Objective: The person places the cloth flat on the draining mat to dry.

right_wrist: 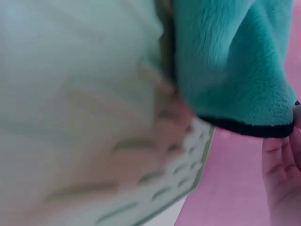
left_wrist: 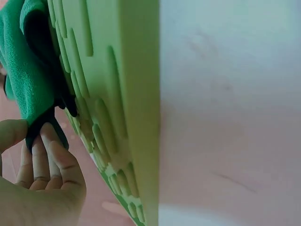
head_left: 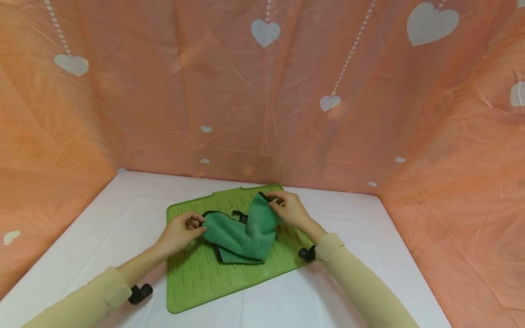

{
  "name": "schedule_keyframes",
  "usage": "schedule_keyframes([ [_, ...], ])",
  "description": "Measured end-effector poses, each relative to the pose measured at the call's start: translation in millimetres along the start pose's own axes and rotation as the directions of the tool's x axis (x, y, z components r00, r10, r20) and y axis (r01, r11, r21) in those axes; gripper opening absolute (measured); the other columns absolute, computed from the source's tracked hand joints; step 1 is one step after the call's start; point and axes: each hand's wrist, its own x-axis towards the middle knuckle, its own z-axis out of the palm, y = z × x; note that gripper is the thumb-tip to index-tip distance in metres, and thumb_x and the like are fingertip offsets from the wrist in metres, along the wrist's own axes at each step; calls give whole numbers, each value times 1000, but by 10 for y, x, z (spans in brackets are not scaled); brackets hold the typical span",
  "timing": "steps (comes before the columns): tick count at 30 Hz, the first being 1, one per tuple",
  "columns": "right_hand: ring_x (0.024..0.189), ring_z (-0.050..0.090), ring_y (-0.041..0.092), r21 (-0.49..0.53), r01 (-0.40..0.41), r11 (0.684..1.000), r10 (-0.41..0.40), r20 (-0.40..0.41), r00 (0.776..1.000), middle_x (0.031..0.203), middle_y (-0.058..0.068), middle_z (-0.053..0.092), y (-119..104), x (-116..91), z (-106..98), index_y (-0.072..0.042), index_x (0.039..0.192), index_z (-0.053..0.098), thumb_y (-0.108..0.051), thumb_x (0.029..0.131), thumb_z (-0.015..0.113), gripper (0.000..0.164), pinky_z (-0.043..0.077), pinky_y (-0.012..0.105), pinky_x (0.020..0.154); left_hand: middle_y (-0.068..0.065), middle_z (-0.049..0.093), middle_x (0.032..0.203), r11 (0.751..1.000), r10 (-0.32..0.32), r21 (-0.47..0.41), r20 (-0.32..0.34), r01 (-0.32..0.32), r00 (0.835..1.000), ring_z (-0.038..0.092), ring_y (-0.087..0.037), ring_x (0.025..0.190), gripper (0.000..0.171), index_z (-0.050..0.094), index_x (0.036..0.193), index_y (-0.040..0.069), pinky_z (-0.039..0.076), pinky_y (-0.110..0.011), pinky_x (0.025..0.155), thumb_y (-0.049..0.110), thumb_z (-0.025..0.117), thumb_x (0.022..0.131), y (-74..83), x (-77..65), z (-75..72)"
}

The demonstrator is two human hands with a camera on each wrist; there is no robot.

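A green plush cloth (head_left: 246, 237) with black edging lies bunched over a green ridged mat (head_left: 197, 278), its two upper corners raised. My left hand (head_left: 182, 232) pinches the left corner between thumb and fingers; in the left wrist view the black-edged tip of the cloth (left_wrist: 28, 89) sits between them. On the other side, my right hand (head_left: 289, 209) pinches the upper right corner. The right wrist view shows that black-edged corner of the cloth (right_wrist: 235, 94) hanging from the fingertips. Between the raised corners, a small black piece (head_left: 242, 217) shows, partly hidden behind the cloth.
The mat rests on a white-covered table (head_left: 352, 218), turned slightly askew. Orange sheeting (head_left: 229, 105) with white hearts encloses the back and both sides. A black wrist camera (head_left: 140, 294) sits by the left cuff, and another black camera (head_left: 306, 254) by the right.
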Motion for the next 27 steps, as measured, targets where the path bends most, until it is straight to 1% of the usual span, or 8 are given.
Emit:
schedule_keyframes([
  [5,97,70,30,-38,-49,998,48,-19,999,123,16,72,185,-123,-110,-3,131,71,-2,99,67,32,59,41,77,-8,67,96,1000,-10,20,12,10,1000,64,-18,84,22,68,112,0,54,-30,67,11,75,95,-62,-30,-20],
  [9,94,70,29,-76,-84,993,86,12,996,121,19,72,319,-196,-165,1,131,69,1,98,66,34,57,38,74,-8,67,95,1000,-12,14,45,12,999,63,-17,82,23,68,111,-2,54,-29,65,10,76,94,-89,-57,-34],
  [11,90,70,26,-97,-96,991,101,44,994,117,20,73,375,-217,-181,3,131,69,2,96,65,35,56,35,71,-8,67,94,1000,-9,11,68,8,998,63,-17,82,24,67,112,-3,53,-29,65,10,76,94,-99,-68,-39],
  [15,81,68,20,-137,-88,987,108,145,983,110,19,74,443,-239,-203,3,129,70,4,94,65,36,52,30,66,-6,67,93,1000,1,23,114,-3,994,62,-17,83,23,68,110,-3,53,-31,68,10,77,93,-116,-77,-46],
  [17,81,68,18,-146,-82,986,110,194,975,109,18,75,454,-244,-212,3,129,70,2,94,66,35,51,29,65,-6,67,94,999,7,35,133,-12,991,62,-18,84,24,68,110,-2,53,-33,70,11,77,93,-118,-73,-53],
  [19,84,70,20,-150,-83,985,116,221,968,109,17,75,454,-244,-222,3,130,69,0,95,67,35,52,29,66,-7,68,98,999,6,48,147,-13,989,63,-19,88,25,69,112,0,54,-35,73,13,76,93,-118,-64,-61],
  [24,95,72,28,-138,-114,984,142,208,968,113,16,74,431,-198,-249,1,133,68,-9,101,64,34,56,36,75,-11,69,113,997,-22,76,148,11,989,65,-26,101,28,68,120,3,55,-39,78,20,72,98,-107,1,-80],
  [27,99,71,30,-120,-144,982,164,188,968,115,15,74,417,-140,-249,1,135,66,-14,103,62,35,57,42,81,-15,68,117,996,-22,92,137,10,990,65,-32,105,32,65,123,1,57,-43,80,23,68,101,-100,83,-85],
])
